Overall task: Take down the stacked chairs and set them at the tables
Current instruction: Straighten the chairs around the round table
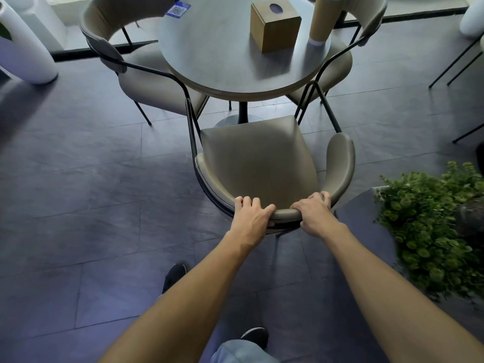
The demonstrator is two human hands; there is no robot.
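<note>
left hand (pixel 251 214) and right hand (pixel 313 214) both curl over top edge of curved backrest of beige padded chair w/ black metal frame (pixel 258 158), fingers wrapped on rim, side by side. chair stands on dark tiled floor (pixel 91 179), seat facing round grey table (pixel 222 53), front edge near tabletop. two matching chairs flank table. brown cardboard tissue box (pixel 275 26) on table. green leafy plant (pixel 434 226) at right.

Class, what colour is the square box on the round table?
The box is cardboard brown; head view.
</note>
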